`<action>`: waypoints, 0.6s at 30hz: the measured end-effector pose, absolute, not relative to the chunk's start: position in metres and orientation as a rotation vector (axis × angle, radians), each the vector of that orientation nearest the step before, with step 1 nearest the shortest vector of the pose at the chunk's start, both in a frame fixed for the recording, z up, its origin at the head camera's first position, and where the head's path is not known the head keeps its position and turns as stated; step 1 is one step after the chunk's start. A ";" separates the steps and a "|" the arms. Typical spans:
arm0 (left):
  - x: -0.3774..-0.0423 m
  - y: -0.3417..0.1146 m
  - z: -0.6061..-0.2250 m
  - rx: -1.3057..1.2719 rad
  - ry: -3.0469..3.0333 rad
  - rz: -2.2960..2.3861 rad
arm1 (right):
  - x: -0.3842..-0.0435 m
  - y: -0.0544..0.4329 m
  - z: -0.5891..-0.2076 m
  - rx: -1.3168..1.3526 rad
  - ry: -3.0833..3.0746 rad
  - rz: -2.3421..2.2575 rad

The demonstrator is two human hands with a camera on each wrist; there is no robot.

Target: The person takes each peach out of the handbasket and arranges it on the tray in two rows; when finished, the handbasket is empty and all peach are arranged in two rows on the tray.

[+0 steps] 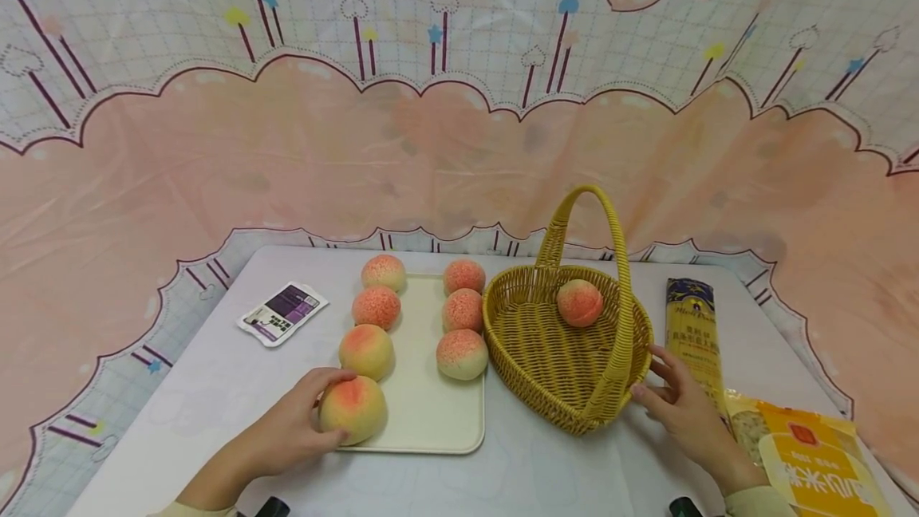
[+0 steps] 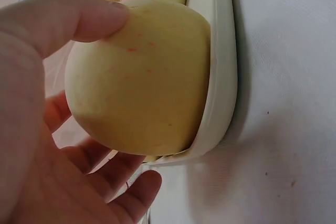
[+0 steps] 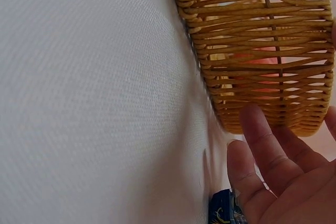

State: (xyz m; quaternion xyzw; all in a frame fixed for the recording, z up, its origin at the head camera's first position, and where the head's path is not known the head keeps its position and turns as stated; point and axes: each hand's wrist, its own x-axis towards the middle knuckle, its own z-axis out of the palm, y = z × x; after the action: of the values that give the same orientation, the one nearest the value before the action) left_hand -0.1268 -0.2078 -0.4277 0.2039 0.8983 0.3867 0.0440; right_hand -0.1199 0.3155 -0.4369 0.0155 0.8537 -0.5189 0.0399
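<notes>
My left hand point(image 1: 301, 421) grips a large yellow peach point(image 1: 353, 411) with a red blush, at the near left corner of the cream tray point(image 1: 431, 421). In the left wrist view the thumb lies over the peach point(image 2: 142, 82) and the fingers reach round beneath it. The peach sits against the tray's rim point(image 2: 223, 66). At the right, my right hand point(image 1: 689, 413) touches the side of a yellow wicker basket point(image 1: 531, 381), its fingers spread along the woven wall point(image 3: 262, 77). One reddish peach point(image 1: 580, 303) lies inside the basket.
More peaches line the tray's left side, including a yellow one point(image 1: 367, 352), and its right side, including a speckled one point(image 1: 462, 355). A white-and-purple packet point(image 1: 283, 313) lies at left. A spaghetti pack point(image 1: 692, 333) and an orange bag point(image 1: 811, 453) lie right of the basket.
</notes>
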 end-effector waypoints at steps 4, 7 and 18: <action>-0.128 -0.209 -0.428 0.612 2.756 1.179 | -0.120 0.316 -0.438 0.063 2.604 -1.590; -0.127 -0.209 -0.428 0.642 2.764 1.177 | -0.120 0.316 -0.438 0.057 2.604 -1.587; -0.130 -0.207 -0.429 0.551 2.797 1.140 | -0.119 0.315 -0.437 0.036 2.623 -1.587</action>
State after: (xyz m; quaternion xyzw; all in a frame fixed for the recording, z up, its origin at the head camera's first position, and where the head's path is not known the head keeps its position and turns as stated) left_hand -0.1302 -0.2069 -0.4286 0.1794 0.9104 0.3711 0.0356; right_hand -0.1189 0.3152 -0.4374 0.0117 0.8549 -0.5173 0.0378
